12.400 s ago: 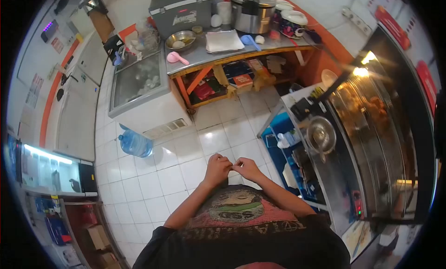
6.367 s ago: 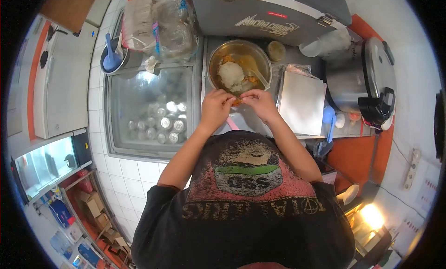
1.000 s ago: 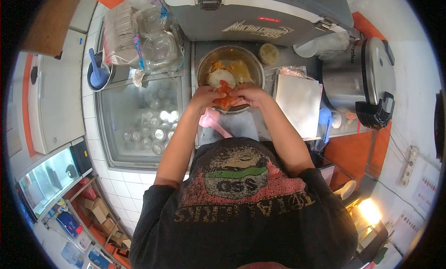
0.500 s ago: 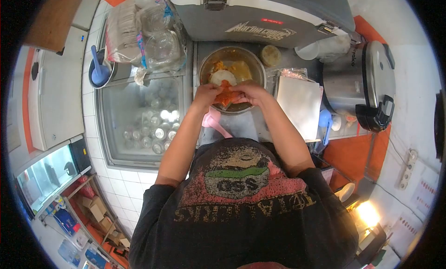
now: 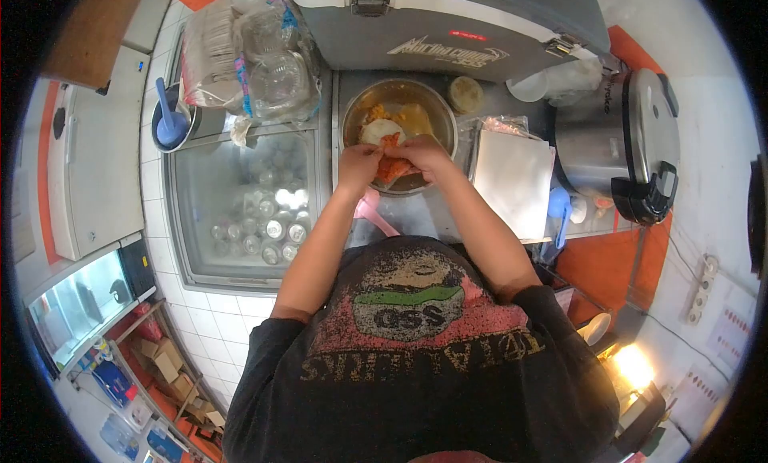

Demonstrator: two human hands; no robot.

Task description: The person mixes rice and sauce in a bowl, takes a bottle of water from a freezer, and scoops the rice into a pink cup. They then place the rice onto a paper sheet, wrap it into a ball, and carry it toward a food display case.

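A round metal bowl (image 5: pixel 450 127) stands on the counter and holds rice (image 5: pixel 378 130), some yellow-orange food and a clear packet. Over its near half, my left hand (image 5: pixel 360 165) and my right hand (image 5: pixel 423 156) meet with closed fingers. Both pinch a small clear bag of red-orange sauce (image 5: pixel 392 169) at its upper part. The bag hangs between them, over the bowl. Just below the bowl, near my left wrist, lies a pink ladle (image 5: pixel 376 213).
A grey cooler box (image 5: pixel 448 31) stands behind the bowl, with a lidded jar (image 5: pixel 466 94) beside it. Paper sheets (image 5: pixel 514 183) and a large steel cooker (image 5: pixel 596 135) are at right. Left are a glass-topped freezer (image 5: pixel 240 175) and plastic containers (image 5: pixel 276 71).
My right hand has moved left, nearer my left hand, and its fingers have closed in over the bag. The bag's shape has changed between them.
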